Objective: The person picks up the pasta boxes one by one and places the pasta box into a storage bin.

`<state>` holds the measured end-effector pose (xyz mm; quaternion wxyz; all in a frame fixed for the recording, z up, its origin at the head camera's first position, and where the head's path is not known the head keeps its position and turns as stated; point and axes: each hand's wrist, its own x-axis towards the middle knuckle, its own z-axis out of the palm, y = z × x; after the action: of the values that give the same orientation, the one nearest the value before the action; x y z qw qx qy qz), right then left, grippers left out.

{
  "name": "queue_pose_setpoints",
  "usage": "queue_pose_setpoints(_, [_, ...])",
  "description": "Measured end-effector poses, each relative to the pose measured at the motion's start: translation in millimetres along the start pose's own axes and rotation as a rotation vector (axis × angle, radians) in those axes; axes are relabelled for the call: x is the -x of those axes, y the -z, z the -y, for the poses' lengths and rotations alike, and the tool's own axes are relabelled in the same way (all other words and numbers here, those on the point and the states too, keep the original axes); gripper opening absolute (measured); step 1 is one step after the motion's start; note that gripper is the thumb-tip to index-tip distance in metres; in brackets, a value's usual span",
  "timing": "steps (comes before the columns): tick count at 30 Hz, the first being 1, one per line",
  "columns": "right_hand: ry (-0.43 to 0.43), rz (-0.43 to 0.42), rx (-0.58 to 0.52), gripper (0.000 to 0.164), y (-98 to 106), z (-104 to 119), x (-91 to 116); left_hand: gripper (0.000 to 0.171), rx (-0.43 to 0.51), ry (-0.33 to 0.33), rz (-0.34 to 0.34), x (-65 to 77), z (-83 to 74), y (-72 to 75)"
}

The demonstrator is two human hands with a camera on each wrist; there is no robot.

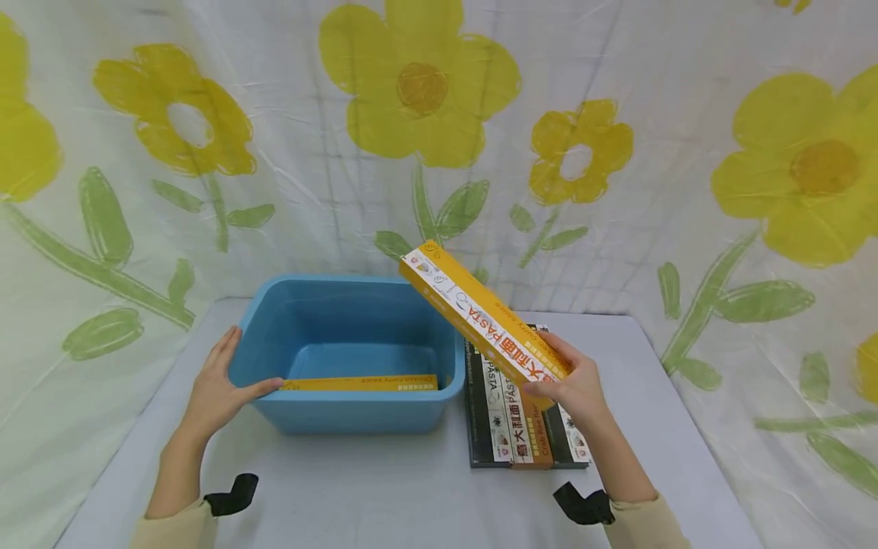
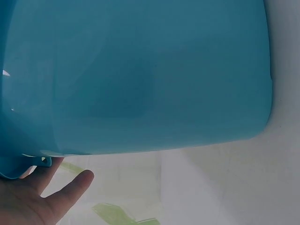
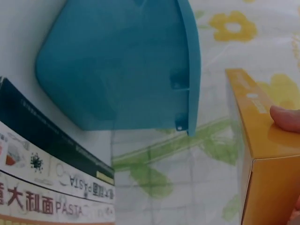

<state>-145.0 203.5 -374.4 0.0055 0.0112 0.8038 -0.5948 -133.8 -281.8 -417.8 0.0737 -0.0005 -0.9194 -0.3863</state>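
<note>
A blue plastic bin point(image 1: 357, 413) stands on the table, left of centre. My left hand point(image 1: 218, 400) rests on its near left corner, thumb over the front rim and straight fingers along the left side. In the left wrist view, fingers point(image 2: 70, 194) show below the rim beside the outer wall. My right hand point(image 1: 572, 385) grips one end of a yellow pasta box point(image 1: 480, 313), thumb on one side and fingers on the other. The box is raised and tilted, its far end close to the bin's right rim. Inside the bin, another yellow pasta box point(image 1: 363, 383) lies along the front wall.
Right of the bin, black pasta boxes point(image 1: 483, 442) and an orange-brown pasta box point(image 1: 538, 450) lie side by side, partly covered by the raised box. A white cloth covers the table point(image 1: 384, 496). Behind hangs a flowered curtain point(image 1: 288, 107).
</note>
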Motion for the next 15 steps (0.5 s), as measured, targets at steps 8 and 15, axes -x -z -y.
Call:
queue_pose_setpoints(8, [0.093,0.105,0.061,0.084,-12,9,-20,0.111,0.025,0.005,-0.002,-0.8,-0.3,1.2])
queue_pose_setpoints(15, [0.197,0.197,0.182,0.086,-23,26,-43,0.111,0.023,0.012,-0.011,0.8,-1.0,2.2])
